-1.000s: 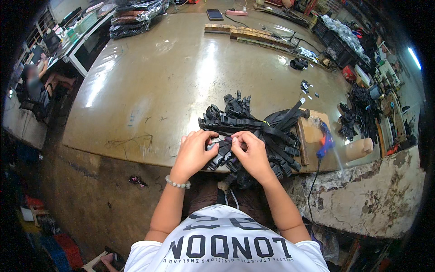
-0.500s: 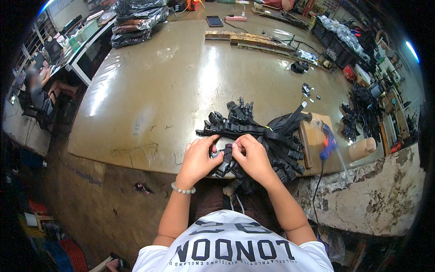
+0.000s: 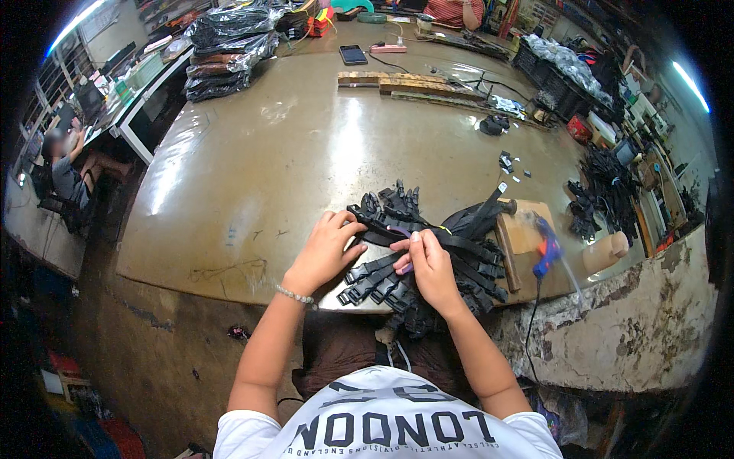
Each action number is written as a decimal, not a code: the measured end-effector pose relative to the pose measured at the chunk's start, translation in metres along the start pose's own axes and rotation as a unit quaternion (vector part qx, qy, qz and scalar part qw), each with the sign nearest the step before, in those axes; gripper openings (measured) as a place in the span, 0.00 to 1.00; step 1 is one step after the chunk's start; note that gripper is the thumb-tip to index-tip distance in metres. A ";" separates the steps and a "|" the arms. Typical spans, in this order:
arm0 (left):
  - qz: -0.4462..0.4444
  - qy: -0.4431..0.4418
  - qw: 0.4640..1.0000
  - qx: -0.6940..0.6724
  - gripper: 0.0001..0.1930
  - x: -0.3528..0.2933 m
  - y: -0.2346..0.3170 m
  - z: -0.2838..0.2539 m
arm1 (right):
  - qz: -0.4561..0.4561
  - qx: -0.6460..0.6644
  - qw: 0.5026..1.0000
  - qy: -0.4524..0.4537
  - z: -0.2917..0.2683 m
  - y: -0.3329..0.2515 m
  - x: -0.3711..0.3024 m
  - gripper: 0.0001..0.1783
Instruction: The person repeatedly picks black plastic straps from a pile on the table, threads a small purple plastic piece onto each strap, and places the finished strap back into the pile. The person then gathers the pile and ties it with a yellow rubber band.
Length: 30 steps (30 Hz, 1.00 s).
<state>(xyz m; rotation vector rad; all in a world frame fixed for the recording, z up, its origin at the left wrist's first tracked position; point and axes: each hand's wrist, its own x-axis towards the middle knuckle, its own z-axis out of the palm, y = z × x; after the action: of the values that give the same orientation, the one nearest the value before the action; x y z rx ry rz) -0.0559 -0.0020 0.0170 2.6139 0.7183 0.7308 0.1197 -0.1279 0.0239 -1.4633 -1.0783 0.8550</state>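
A heap of black webbing straps with plastic buckles (image 3: 386, 287) lies at the table's near edge, in front of me. My right hand (image 3: 430, 271) pinches a thin purple-edged strap (image 3: 398, 230) above the middle of the heap; part of it is hidden by the fingers. On the heap's left side is my left hand (image 3: 327, 249), fingers bent and thumb apart, fingertips against the buckle end of a black strap (image 3: 367, 222). It does not look closed around anything. Several straps with buckles fan out below and between both hands.
Right of the heap are a wooden board (image 3: 527, 229), a blue hot-glue gun (image 3: 547, 256) with a cord, and a brown cardboard roll (image 3: 605, 252). Wooden bars (image 3: 413, 84), a phone (image 3: 353, 54) and plastic-wrapped stacks (image 3: 229, 50) stand farther back. A person (image 3: 69, 168) sits at far left.
My hands, together over a buckle before, have moved apart. The left went to the heap's left edge. The right now lifts a purple-edged strap, and more buckles show at the near edge.
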 end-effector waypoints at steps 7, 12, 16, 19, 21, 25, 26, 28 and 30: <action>0.023 0.051 0.998 -0.018 0.07 -0.010 0.003 0.004 | -0.036 0.170 0.985 0.017 0.020 0.011 0.013 0.17; -0.086 0.091 0.987 -0.099 0.08 -0.021 0.013 0.013 | -0.020 0.002 0.999 0.041 0.027 0.014 0.011 0.14; -0.130 0.087 0.979 -0.127 0.09 -0.021 0.014 0.015 | -0.028 -0.042 0.996 0.070 0.028 0.011 0.008 0.12; -0.129 0.091 0.980 -0.117 0.10 -0.020 0.013 0.016 | -0.028 -0.062 0.995 0.072 0.029 0.011 0.007 0.10; -0.126 0.087 0.981 -0.117 0.10 -0.019 0.012 0.018 | -0.049 -0.070 0.994 0.075 0.030 0.012 0.007 0.10; -0.131 0.084 0.981 -0.114 0.10 -0.019 0.011 0.020 | -0.082 -0.076 0.991 0.070 0.030 0.013 0.008 0.10; -0.129 0.085 0.981 -0.114 0.10 -0.020 0.010 0.020 | -0.093 -0.080 0.990 0.073 0.030 0.013 0.008 0.10; -0.129 0.083 0.981 -0.116 0.10 -0.020 0.010 0.020 | -0.078 -0.081 0.991 0.072 0.031 0.013 0.008 0.11; -0.135 0.078 0.981 -0.119 0.09 -0.020 0.010 0.020 | -0.086 -0.079 0.991 0.071 0.031 0.012 0.007 0.10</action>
<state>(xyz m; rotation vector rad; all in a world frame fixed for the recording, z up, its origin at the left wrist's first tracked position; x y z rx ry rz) -0.0563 -0.0248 -0.0024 2.2082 0.9458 0.8843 0.0954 -0.1108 0.0077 -1.5123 -1.1657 0.5469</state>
